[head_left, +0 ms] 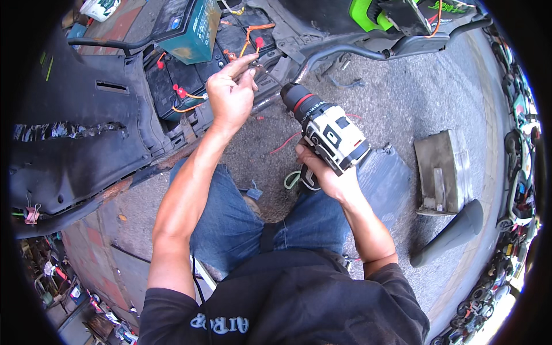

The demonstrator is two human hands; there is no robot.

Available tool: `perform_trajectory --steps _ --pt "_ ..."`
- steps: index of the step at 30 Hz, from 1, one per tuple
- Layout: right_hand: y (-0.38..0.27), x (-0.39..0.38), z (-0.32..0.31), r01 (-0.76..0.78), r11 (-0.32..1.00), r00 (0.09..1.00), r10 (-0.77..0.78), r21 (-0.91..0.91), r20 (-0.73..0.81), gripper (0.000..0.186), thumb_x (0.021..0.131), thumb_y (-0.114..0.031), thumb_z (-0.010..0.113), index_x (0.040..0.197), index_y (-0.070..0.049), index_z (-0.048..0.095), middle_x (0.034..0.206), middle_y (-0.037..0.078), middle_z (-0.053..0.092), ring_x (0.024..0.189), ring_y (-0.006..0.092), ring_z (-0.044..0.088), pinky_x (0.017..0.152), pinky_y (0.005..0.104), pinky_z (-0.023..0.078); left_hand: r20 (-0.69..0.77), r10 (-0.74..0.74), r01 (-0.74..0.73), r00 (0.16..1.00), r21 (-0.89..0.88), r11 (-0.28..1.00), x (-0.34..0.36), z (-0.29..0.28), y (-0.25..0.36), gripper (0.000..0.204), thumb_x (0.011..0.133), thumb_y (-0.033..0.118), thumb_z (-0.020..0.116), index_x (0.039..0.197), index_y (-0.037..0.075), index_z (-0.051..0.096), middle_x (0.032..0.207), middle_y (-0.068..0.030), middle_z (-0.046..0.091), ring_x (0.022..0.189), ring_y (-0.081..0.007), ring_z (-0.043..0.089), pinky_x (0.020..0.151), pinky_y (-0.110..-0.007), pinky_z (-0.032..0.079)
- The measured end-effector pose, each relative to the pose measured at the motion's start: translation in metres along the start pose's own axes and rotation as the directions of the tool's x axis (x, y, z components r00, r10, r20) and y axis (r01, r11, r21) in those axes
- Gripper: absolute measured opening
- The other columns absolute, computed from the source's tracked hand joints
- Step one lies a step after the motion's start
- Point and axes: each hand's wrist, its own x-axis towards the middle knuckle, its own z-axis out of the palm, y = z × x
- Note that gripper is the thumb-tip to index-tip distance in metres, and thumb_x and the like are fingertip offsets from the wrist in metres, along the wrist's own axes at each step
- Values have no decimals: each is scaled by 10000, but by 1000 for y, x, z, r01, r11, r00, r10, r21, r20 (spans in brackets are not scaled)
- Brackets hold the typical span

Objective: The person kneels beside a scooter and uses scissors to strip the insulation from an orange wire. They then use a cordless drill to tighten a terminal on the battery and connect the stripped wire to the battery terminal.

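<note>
My right hand [332,179] is wrapped round the grip of a white and black cordless drill [333,135] with a red ring near its chuck. A long thin driver bit [271,76] points up and left from the chuck. At its far end, my left hand [229,100] has thumb and forefinger pinched together; a small dark piece shows there, too small to name. Just beyond and left of that hand lie black batteries [187,77] with red terminal caps and orange wires, set in a vehicle's open floor. A teal battery [198,34] stands on them.
The black vehicle body [75,86] fills the left side, and a bent black tube [333,50] crosses the top. A grey metal box [443,172] and a dark tubular part [451,233] lie on the ground at right. Thin red wire [284,144] lies between.
</note>
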Motion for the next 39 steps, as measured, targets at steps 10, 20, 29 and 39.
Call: perform_trajectory --steps 10,20,29,39 --pt "-7 14 -7 436 822 892 -449 -367 53 210 873 -109 776 1073 -65 731 936 58 737 823 206 709 734 354 564 -44 -43 40 998 -70 997 -3 -5 1 278 935 -71 616 1193 -42 716 968 -95 761 620 -65 599 542 -203 442" --pt "-3 12 -1 38 964 995 -62 263 81 254 948 -57 722 1190 5 676 998 47 717 786 119 660 694 275 541 -1 -168 163 986 -244 956 6 -11 7 292 943 -26 623 1225 -101 637 1050 -159 758 626 -98 615 551 -219 458" --pt "17 11 5 354 925 935 -354 -135 31 304 942 -119 748 1221 -19 677 1084 57 743 920 129 700 789 293 578 95 -342 343 935 -495 798 8 -13 2 249 939 -23 647 1178 -93 666 1051 -186 754 673 -131 637 596 -244 484" --pt "7 3 8 349 899 935 -354 -263 30 254 899 -119 721 1139 -41 690 1066 97 739 1024 265 711 904 364 556 73 -293 294 953 -446 845 7 -8 -4 240 921 -58 639 1157 -99 651 1002 -175 763 665 -138 654 589 -244 498"
